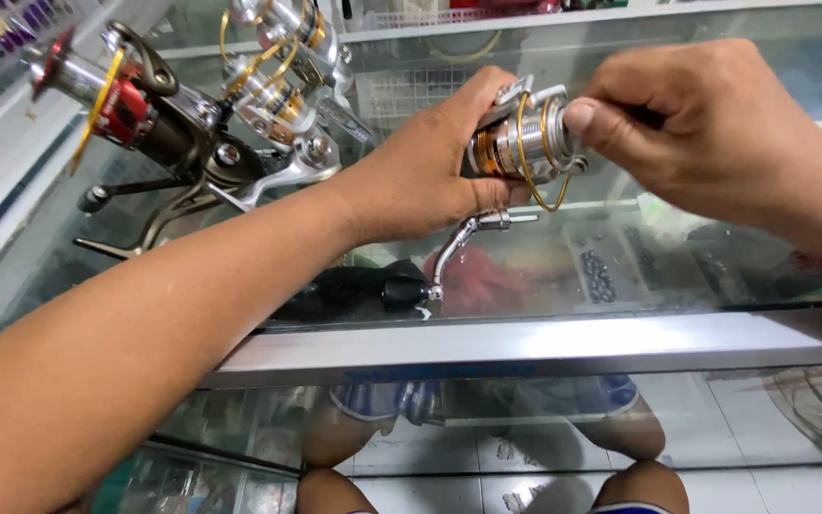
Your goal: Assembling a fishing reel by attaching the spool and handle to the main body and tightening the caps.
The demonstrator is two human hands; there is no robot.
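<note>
Head view: one silver metal spinning fishing reel with gold-trimmed spool [523,141], held above the glass display counter [544,343] near its front edge. Left hand [425,176] is clenched around the reel body; right hand [715,124] pinches the spool's front end. A curved silver crank with black knob [406,286] hangs below. Two more reels, one red-and-black [135,109], one silver-and-gold [283,81], lie at the counter's far left corner.

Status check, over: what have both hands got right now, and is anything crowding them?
Left hand grips silver-gold fishing reel. Right hand pinches its spool front. Two more reels on glass counter, left, apart.
</note>
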